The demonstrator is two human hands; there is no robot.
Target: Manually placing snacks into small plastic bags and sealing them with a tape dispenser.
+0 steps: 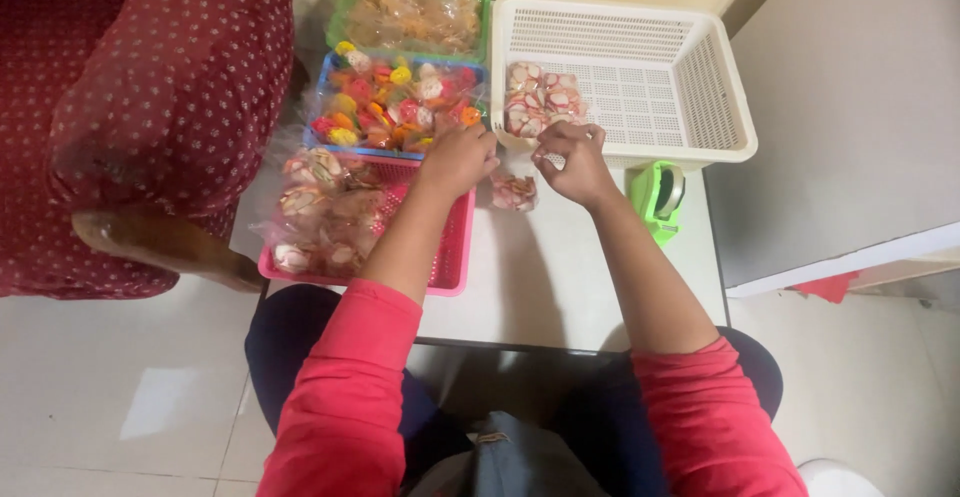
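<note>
My left hand (458, 160) rests over the far edge of the pink tray (450, 257), next to the blue tray (322, 92) of bright orange, yellow and red pieces; whether it holds anything is hidden. My right hand (572, 160) has its fingers pinched together just in front of the white basket (690, 87), seemingly on something small and clear. A small clear packet of pink-and-white pieces (513, 190) lies on the white table (560, 287) between my hands. Several similar packets (540, 97) sit in the white basket's left end.
A green tray (415, 12) of pale pieces in plastic stands at the back. Bags of pink-white pieces (320, 212) fill the pink tray. A green tape dispenser (658, 195) sits right of my right hand. A red dotted armchair (130, 107) stands at left.
</note>
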